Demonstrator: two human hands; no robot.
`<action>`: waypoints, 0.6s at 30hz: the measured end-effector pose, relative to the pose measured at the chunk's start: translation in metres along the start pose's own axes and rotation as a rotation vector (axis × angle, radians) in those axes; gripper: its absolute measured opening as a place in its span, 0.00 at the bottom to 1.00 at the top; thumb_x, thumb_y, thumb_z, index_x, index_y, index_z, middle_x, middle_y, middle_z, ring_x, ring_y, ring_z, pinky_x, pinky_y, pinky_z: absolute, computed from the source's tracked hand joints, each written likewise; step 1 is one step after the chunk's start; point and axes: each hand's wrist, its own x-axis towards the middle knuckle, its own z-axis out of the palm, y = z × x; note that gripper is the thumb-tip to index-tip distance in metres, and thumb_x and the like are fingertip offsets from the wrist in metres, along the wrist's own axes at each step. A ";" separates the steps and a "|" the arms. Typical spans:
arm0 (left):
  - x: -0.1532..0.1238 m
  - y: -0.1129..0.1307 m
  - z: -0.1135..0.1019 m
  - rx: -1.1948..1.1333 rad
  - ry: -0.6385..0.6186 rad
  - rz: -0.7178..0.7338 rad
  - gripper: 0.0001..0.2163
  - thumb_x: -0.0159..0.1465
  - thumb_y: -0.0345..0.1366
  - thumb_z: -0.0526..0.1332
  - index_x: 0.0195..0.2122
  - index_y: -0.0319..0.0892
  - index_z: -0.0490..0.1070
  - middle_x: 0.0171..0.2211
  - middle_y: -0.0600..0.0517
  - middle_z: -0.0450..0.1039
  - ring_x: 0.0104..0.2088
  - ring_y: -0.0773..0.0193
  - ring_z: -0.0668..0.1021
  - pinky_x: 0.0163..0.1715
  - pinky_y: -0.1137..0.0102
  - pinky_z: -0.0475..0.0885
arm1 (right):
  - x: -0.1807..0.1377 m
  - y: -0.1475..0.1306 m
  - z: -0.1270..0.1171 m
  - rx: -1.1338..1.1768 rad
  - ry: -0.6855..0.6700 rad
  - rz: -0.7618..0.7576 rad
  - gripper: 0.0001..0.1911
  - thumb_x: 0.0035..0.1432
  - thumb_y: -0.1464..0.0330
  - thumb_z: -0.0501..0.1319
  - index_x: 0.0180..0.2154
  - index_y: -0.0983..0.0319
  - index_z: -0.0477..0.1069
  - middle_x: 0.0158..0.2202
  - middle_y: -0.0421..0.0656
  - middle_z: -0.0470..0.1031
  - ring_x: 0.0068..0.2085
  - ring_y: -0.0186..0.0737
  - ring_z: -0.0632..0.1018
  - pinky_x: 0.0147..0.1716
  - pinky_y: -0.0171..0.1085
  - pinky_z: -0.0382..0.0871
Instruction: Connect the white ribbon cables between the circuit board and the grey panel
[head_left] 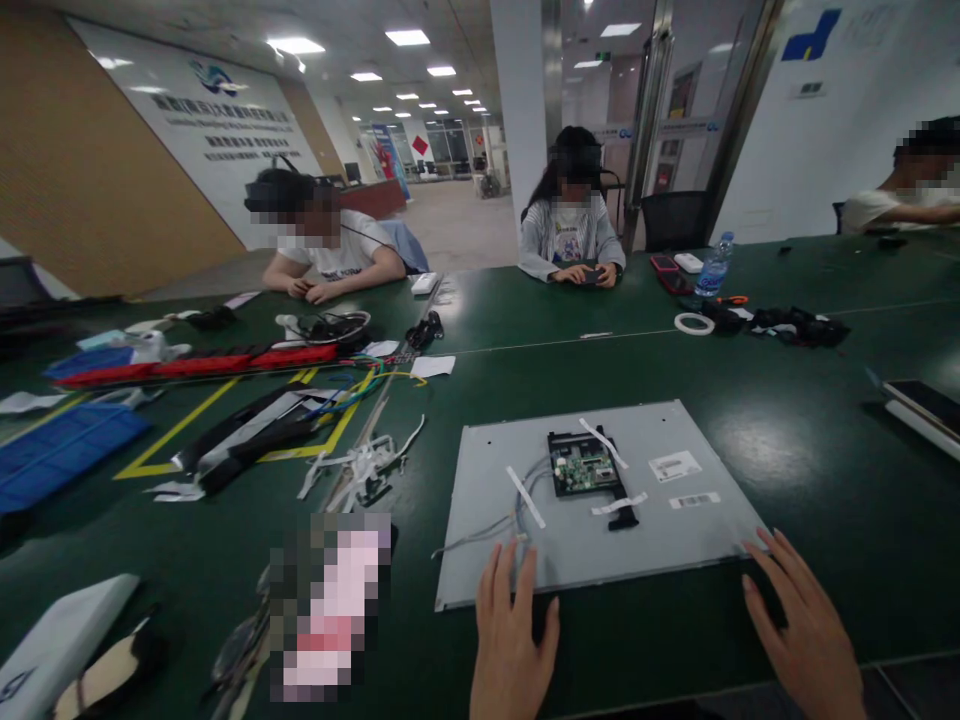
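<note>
A grey flat panel (675, 530) lies face down on the green table in front of me. A small green circuit board (581, 468) sits on its back, held by strips of white tape, with thin grey cables (495, 520) running off to the left. My left hand (514, 640) rests flat on the panel's near edge, fingers stretched out and together. My right hand (806, 625) lies open at the panel's near right corner, fingertips touching that corner. Neither hand holds anything.
Red strip (195, 365), blue tray (60, 450), dark bars (247, 435), loose wires and tape scraps (360, 470) lie on the left. A tape roll (694, 323), water bottle (712, 266) and black cables (795, 325) sit far right. Three people sit across the table.
</note>
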 end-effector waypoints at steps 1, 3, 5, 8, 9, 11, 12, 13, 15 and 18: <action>0.001 0.000 0.000 -0.013 0.004 -0.001 0.27 0.63 0.37 0.57 0.64 0.50 0.53 0.64 0.43 0.55 0.65 0.45 0.57 0.56 0.45 0.66 | 0.000 0.000 -0.001 -0.002 -0.003 0.011 0.26 0.63 0.59 0.51 0.61 0.59 0.59 0.62 0.48 0.60 0.63 0.54 0.60 0.60 0.57 0.57; 0.001 0.002 -0.002 -0.042 0.025 -0.010 0.27 0.64 0.38 0.57 0.64 0.51 0.53 0.64 0.44 0.55 0.65 0.45 0.56 0.57 0.44 0.64 | 0.003 0.000 -0.005 0.002 0.013 0.036 0.26 0.63 0.59 0.52 0.60 0.59 0.60 0.62 0.48 0.61 0.63 0.53 0.60 0.60 0.56 0.57; 0.002 0.005 -0.003 -0.069 0.046 -0.008 0.26 0.64 0.37 0.56 0.63 0.50 0.53 0.64 0.44 0.54 0.66 0.46 0.55 0.59 0.44 0.61 | 0.007 -0.001 -0.009 0.007 0.042 0.063 0.24 0.63 0.60 0.52 0.59 0.60 0.61 0.60 0.49 0.63 0.63 0.52 0.61 0.60 0.55 0.57; 0.001 0.011 -0.004 -0.073 0.076 -0.010 0.23 0.65 0.36 0.55 0.61 0.46 0.56 0.63 0.43 0.55 0.66 0.48 0.53 0.61 0.47 0.58 | 0.013 -0.004 -0.014 -0.010 0.050 0.101 0.22 0.64 0.61 0.51 0.56 0.62 0.64 0.58 0.49 0.65 0.62 0.50 0.62 0.60 0.53 0.57; 0.001 0.012 -0.004 -0.071 0.073 -0.005 0.22 0.65 0.35 0.55 0.60 0.45 0.56 0.63 0.42 0.56 0.66 0.49 0.54 0.62 0.47 0.57 | 0.014 -0.004 -0.015 -0.018 0.039 0.115 0.22 0.64 0.61 0.50 0.56 0.62 0.64 0.58 0.49 0.66 0.62 0.50 0.62 0.60 0.52 0.57; 0.001 0.015 -0.003 -0.069 0.062 0.022 0.19 0.66 0.35 0.55 0.58 0.44 0.59 0.62 0.42 0.57 0.66 0.49 0.54 0.62 0.48 0.56 | 0.013 -0.004 -0.017 -0.032 0.027 0.136 0.23 0.64 0.60 0.49 0.56 0.63 0.64 0.59 0.50 0.65 0.62 0.49 0.62 0.60 0.51 0.57; 0.001 0.015 -0.002 -0.073 0.055 0.037 0.18 0.66 0.34 0.55 0.57 0.43 0.60 0.62 0.42 0.57 0.66 0.50 0.54 0.62 0.49 0.56 | 0.012 -0.004 -0.017 -0.037 0.024 0.141 0.23 0.64 0.60 0.49 0.56 0.63 0.64 0.59 0.50 0.65 0.62 0.49 0.61 0.60 0.50 0.57; 0.001 0.016 -0.002 -0.076 0.056 0.049 0.17 0.66 0.34 0.54 0.57 0.43 0.61 0.61 0.42 0.57 0.66 0.50 0.54 0.62 0.49 0.56 | 0.011 -0.003 -0.017 -0.045 0.021 0.140 0.24 0.65 0.60 0.48 0.57 0.63 0.64 0.59 0.50 0.65 0.63 0.49 0.61 0.60 0.50 0.57; 0.001 0.017 0.000 -0.080 0.075 0.051 0.16 0.66 0.34 0.54 0.56 0.42 0.61 0.61 0.41 0.58 0.66 0.50 0.54 0.62 0.50 0.56 | 0.011 -0.002 -0.018 -0.074 -0.001 0.126 0.25 0.65 0.59 0.48 0.57 0.64 0.63 0.59 0.50 0.65 0.63 0.50 0.60 0.60 0.51 0.55; 0.000 0.016 0.001 -0.110 0.118 0.027 0.17 0.66 0.34 0.54 0.56 0.42 0.61 0.61 0.41 0.58 0.66 0.51 0.55 0.62 0.50 0.57 | 0.020 -0.003 -0.022 -0.128 -0.126 0.001 0.28 0.64 0.57 0.50 0.60 0.63 0.60 0.61 0.50 0.63 0.64 0.53 0.57 0.61 0.56 0.49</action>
